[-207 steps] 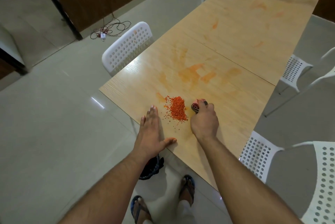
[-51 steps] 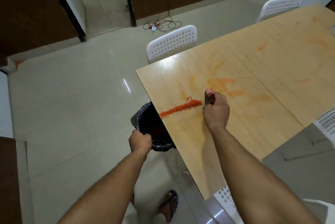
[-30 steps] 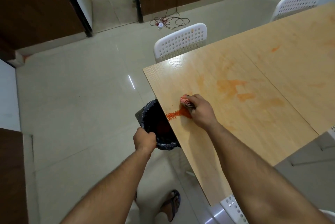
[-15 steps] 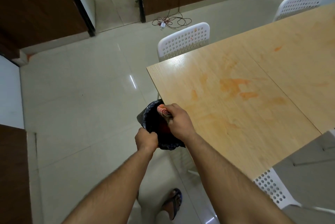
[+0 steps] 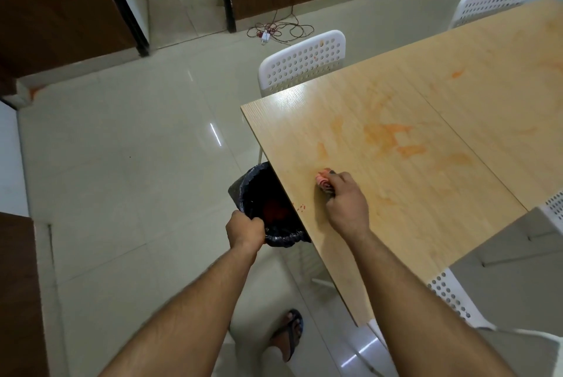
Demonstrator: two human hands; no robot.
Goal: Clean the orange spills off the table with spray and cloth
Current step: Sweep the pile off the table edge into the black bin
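My right hand (image 5: 345,204) grips a bunched reddish cloth (image 5: 323,180) and holds it on the light wooden table (image 5: 426,187), a short way in from the left edge. A few orange grains (image 5: 301,207) lie by that edge. Orange stains (image 5: 393,139) smear the tabletop farther in. My left hand (image 5: 245,232) grips the rim of a black-lined bin (image 5: 268,209) held against the table edge, with orange grains inside it. No spray bottle is in view.
A white perforated chair (image 5: 304,61) stands at the table's far side, another chair (image 5: 490,1) at the top right, a third chair (image 5: 451,291) near my right arm. A cable (image 5: 274,30) lies on the tiled floor by wooden doors.
My right hand swept the orange grains off the edge into the bin, then came back onto the table with the cloth. My left hand keeps holding the bin.
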